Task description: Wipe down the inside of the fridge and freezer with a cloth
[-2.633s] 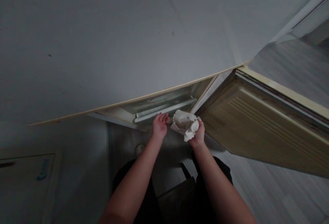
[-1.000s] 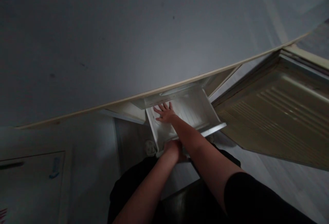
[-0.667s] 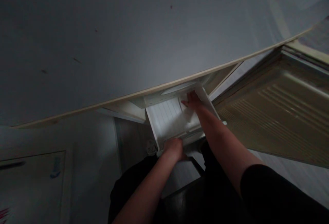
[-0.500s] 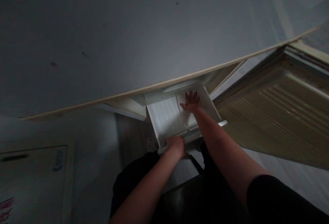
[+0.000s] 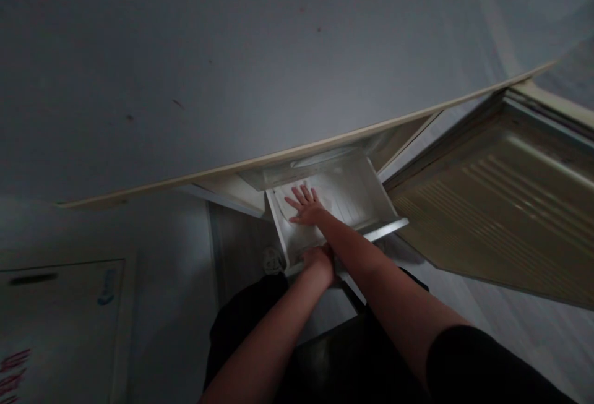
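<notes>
A white drawer (image 5: 366, 193) is pulled out below the edge of a large grey top. My right hand (image 5: 307, 207) lies inside it toward the left, fingers spread, on a thin white cloth or sheet (image 5: 284, 206) over the drawer's bottom. What exactly the white piece is, I cannot make out. At the drawer's front edge, left of its middle, my left hand (image 5: 318, 262) is closed around the rim. My right forearm crosses over the front edge beside it.
The broad grey top (image 5: 278, 70) spans the upper view. An opened ribbed door (image 5: 505, 206) stands at the right. A white panel with red writing (image 5: 60, 330) is at the lower left. Grey flooring (image 5: 236, 243) shows below.
My right hand has moved from the drawer's right part to its left part, with the white piece now under it on the left. My left hand stays at the front edge.
</notes>
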The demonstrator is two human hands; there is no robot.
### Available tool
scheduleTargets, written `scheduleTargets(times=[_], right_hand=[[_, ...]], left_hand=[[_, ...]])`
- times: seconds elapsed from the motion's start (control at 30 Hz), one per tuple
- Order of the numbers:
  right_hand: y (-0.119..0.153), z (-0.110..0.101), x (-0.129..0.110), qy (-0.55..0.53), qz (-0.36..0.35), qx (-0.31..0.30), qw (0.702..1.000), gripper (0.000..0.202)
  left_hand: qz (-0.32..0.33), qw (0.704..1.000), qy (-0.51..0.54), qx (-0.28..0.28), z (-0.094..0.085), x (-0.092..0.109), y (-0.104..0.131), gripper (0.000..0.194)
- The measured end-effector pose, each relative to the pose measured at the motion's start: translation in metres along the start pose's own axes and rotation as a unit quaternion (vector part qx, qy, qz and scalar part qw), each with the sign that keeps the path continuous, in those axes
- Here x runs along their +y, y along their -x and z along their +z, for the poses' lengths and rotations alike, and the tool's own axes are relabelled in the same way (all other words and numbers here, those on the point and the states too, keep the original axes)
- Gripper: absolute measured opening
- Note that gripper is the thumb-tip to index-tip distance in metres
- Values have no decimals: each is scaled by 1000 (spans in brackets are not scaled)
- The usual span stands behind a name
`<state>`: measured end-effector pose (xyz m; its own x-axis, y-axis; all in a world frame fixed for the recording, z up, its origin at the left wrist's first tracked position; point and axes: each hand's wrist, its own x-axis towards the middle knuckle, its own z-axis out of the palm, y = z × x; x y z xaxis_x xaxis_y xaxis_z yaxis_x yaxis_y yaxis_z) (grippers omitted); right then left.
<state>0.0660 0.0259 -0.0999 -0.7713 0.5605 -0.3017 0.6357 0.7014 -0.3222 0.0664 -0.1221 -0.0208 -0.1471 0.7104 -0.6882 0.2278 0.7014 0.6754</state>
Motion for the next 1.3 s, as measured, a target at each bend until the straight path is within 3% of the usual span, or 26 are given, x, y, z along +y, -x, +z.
scheduleTargets(times=[0.13,0.3,0.4,0.6,0.87,1.03,1.17,1.3], right_hand=[[22,-12,56,18,103,24,994,96],[55,-28,119,31,214,15,976,104],[69,-32,132,28,230,-22,973,108],[71,-27,98,51,261,-50,963,112],[33,-13,14,58,100,-50,992,113],[7,4,-32,68,6,-73,995,113],[14,16,-28,89,-84,-70,990,103],[39,15,17,100,-148,-78,981,100]], left_hand=[[25,978,-209,5,0,13,12,71],[36,978,-205,9,0,15,20,75],[22,984,-178,9,0,13,18,80],[16,980,-194,27,4,17,16,82],[20,979,-196,50,14,21,12,64],[41,977,-210,-17,7,27,17,61],[51,953,-289,-75,0,39,25,79],[17,890,-444,-103,-1,51,29,101]])
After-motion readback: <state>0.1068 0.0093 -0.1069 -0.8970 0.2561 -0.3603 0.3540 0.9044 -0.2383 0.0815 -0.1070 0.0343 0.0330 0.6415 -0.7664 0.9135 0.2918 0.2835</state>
